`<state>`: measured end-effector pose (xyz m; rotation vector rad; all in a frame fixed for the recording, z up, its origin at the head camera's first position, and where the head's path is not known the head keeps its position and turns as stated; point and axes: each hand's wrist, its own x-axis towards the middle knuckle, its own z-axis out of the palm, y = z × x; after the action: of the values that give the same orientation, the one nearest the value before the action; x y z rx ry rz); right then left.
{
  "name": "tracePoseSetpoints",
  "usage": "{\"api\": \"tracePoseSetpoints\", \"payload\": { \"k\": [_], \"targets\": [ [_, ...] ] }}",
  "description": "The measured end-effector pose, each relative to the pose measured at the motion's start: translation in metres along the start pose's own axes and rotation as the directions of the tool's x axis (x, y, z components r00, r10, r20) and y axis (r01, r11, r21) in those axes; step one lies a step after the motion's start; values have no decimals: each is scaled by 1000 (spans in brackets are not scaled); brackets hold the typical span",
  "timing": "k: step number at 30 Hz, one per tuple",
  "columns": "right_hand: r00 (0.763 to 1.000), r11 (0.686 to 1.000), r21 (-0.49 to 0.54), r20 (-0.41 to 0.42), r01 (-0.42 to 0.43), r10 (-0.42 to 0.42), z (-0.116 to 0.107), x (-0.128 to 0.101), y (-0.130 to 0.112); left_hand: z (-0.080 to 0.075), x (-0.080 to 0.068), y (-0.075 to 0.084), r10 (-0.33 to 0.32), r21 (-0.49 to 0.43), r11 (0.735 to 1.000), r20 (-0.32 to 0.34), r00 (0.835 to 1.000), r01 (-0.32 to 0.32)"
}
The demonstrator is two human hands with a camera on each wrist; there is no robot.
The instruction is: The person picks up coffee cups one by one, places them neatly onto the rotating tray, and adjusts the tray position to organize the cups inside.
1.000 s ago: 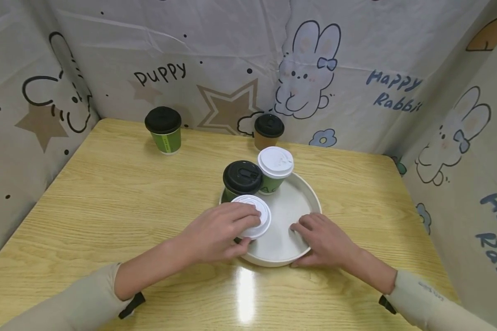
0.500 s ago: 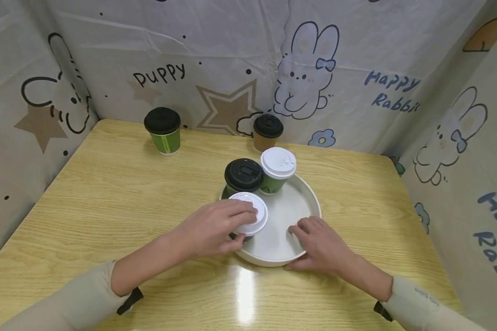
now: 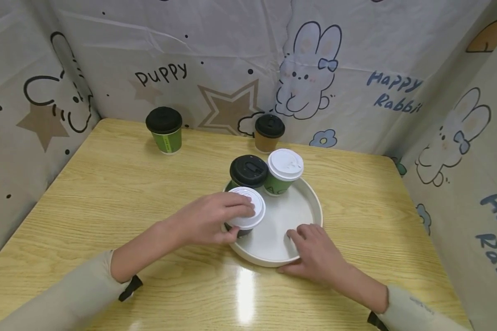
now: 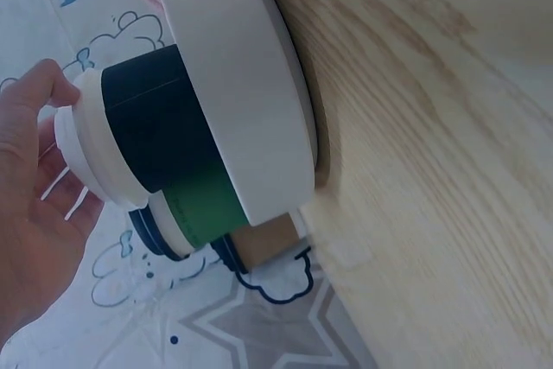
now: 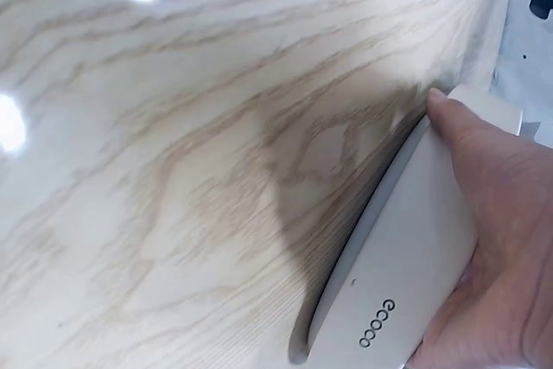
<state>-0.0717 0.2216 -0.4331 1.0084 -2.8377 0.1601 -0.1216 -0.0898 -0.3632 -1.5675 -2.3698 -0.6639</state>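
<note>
My left hand (image 3: 217, 218) holds a dark paper coffee cup (image 4: 151, 118) by its white lid (image 3: 248, 209), thumb at the lid's edge and fingers over the top. The cup stands at the left side of a round white tray (image 3: 279, 234). Right behind it in the tray is a green cup with a black lid (image 3: 248, 171). Beside that, a green cup with a white lid (image 3: 285, 164) stands at the tray's back. My right hand (image 3: 316, 253) grips the tray's front right wall, fingers inside the rim and thumb low on the outside (image 5: 501, 213).
A green cup with a black lid (image 3: 165, 131) stands at the table's back left. Near the back edge, behind the tray, is a brown cup with a black lid (image 3: 269, 133). Printed cloth (image 3: 232, 46) hangs around the wooden table (image 3: 107, 193).
The tray has turned clockwise with its cups: the back ones have shifted right, the held one up and left. Both hands moved along with it, the right one toward the front left.
</note>
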Motion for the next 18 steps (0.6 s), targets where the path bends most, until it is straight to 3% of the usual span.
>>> {"api": "tracePoseSetpoints", "payload": {
  "k": [6,18],
  "targets": [
    [999,1000,-6,-47,-20,19,2,-1,-10,-4,2,-6,10,12,1000,26,1000,-11],
    [996,998,-37,-79,-49,46,5,2,-24,4,5,-7,-50,52,997,-83,995,54]
  ]
}}
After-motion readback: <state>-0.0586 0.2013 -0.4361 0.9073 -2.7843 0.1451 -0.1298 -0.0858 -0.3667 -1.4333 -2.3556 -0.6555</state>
